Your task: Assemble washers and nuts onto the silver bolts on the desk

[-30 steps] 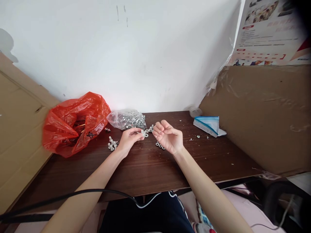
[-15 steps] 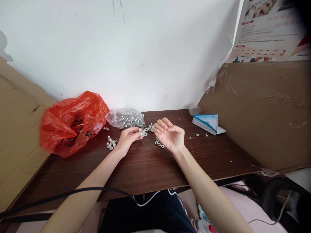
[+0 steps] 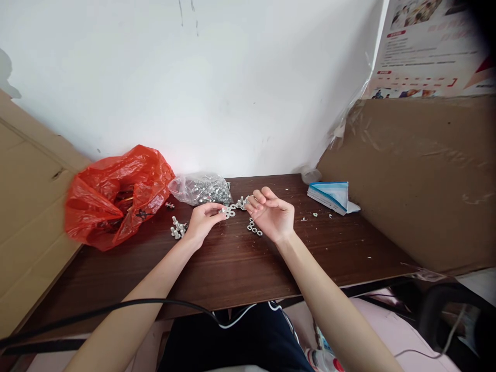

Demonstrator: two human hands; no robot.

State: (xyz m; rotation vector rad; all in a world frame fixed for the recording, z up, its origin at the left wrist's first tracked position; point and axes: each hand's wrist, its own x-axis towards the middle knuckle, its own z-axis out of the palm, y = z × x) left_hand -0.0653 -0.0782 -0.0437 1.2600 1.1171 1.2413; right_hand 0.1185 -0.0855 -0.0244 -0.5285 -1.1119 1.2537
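dark-centred rings (image 3: 254, 230): 5 visible | red bag (image 3: 116, 199): 1 | clear bag (image 3: 201, 189): 1

1. Left forearm (image 3: 143, 287): bare, slanting from the lower left up toward the middle.
2. Left hand (image 3: 201, 223): back facing up, thumb and forefinger stretched rightward and pinched at the tips; the other fingers are mostly hidden.
3. Right forearm (image 3: 329, 299): bare, slanting from the lower right up and leftward.
4. Right hand (image 3: 273, 217): palm toward the camera, fingers bent inward; their grip is unclear.
5. Both hands: apart, the right reaching slightly higher in view.
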